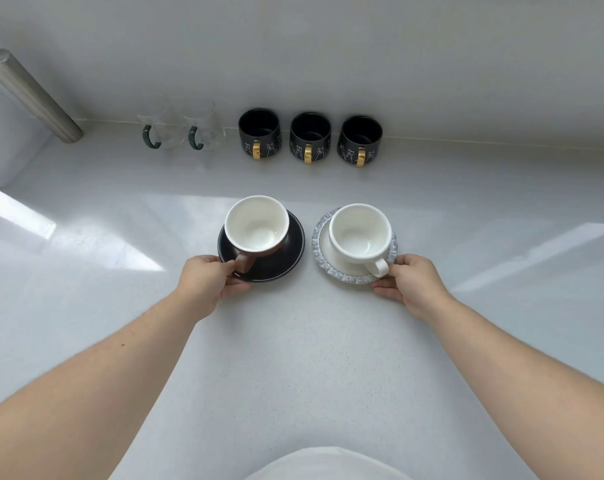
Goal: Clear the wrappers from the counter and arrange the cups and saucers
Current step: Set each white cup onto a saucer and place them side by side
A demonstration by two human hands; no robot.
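A brown cup (pixel 256 225) with a white inside stands on a black saucer (pixel 286 251) at mid-counter. My left hand (pixel 209 280) grips that saucer's near-left rim, thumb on top. To the right, a white cup (pixel 360 233) sits on a white saucer with a ruffled blue-grey rim (pixel 349 277). My right hand (pixel 413 284) holds this saucer's near-right edge, close to the cup's handle. Both saucers rest on the white counter (pixel 304 358). No wrappers are in view.
Along the back wall stand three black mugs with gold handles (pixel 310 136) and, left of them, two clear glass mugs with green handles (pixel 183 124). A grey cylinder (pixel 30 93) and a white box sit at the far left.
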